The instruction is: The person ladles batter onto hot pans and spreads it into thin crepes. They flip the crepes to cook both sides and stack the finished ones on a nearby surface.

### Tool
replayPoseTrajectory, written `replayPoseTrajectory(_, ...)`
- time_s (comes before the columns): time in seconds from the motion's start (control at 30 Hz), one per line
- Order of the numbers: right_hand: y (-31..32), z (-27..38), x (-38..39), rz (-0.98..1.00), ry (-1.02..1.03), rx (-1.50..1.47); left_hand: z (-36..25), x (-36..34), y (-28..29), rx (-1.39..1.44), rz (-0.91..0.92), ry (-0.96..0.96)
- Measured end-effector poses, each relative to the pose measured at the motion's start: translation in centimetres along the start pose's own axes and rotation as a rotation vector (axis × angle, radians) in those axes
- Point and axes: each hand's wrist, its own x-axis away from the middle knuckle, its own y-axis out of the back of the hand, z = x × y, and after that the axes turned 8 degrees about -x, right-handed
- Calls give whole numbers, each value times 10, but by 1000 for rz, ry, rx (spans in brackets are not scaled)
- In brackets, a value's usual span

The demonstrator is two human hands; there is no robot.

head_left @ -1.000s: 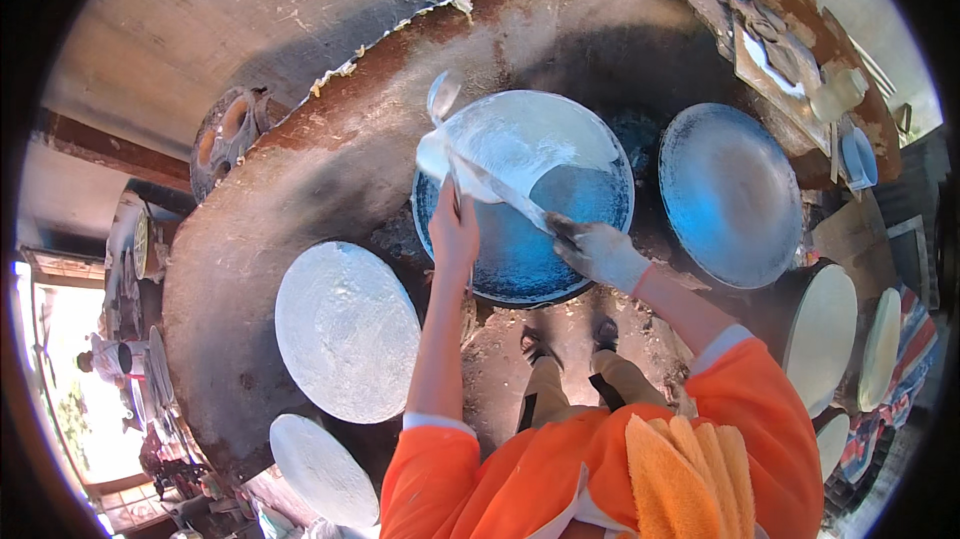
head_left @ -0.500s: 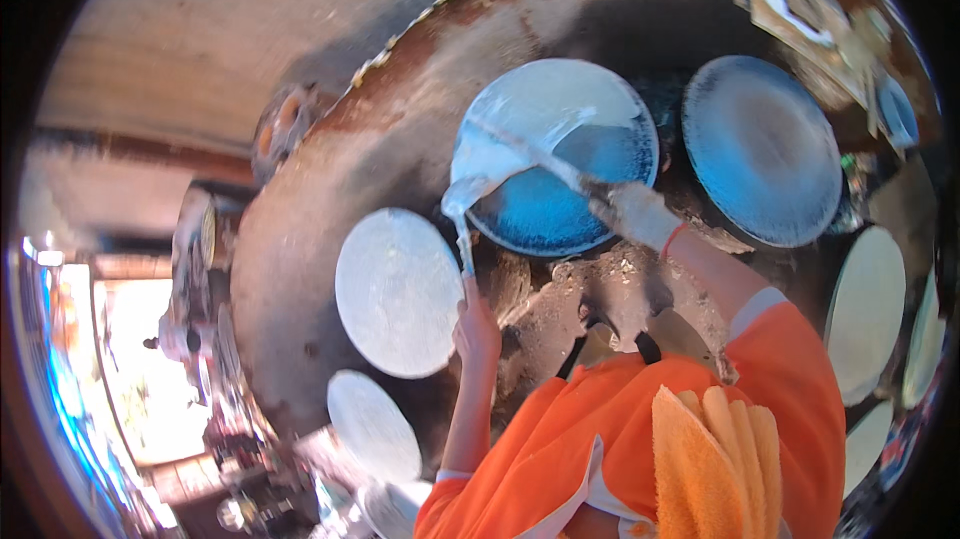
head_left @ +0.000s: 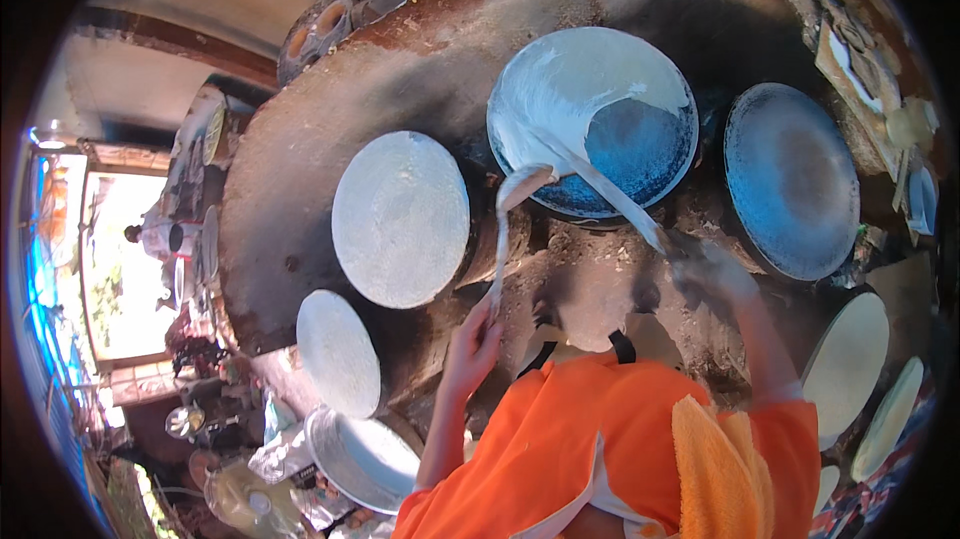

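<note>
White batter (head_left: 560, 74) coats the far and left parts of a round griddle (head_left: 640, 144) in front of me; its dark blue surface shows through at the right. My left hand (head_left: 475, 347) is closed round the thin handle of a ladle (head_left: 527, 186), whose bowl hangs at the griddle's near left edge. A long, batter-smeared flat stick (head_left: 615, 194) reaches onto the griddle from my right hand (head_left: 715, 276), which is closed on its darker end. That hand is blurred by motion. The stick's far tip lies in the batter, close to the ladle.
A batter-covered griddle (head_left: 400, 219) stands at left, a bare dark griddle (head_left: 795, 179) at right. More pale round discs flank me, including one at lower left (head_left: 340, 354) and one at right (head_left: 848, 364). A metal basin (head_left: 325, 444) sits at lower left. A curved clay ledge (head_left: 270, 219) surrounds the griddles.
Batter now reaches further round the griddle's left side, leaving a smaller dark patch. The stick and right hand have drawn nearer to me. My view has shifted, so much of the scene sits differently.
</note>
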Motion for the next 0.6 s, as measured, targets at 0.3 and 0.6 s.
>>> replayPoseTrajectory(0.3, -206, -93, -179, -378, 386, -419, -32, -65, 101, 701, -118, -246)
replayPoseTrajectory(0.6, -275, -95, -229, -485, 347, -599, 39, 13, 120, 825, -85, -100)
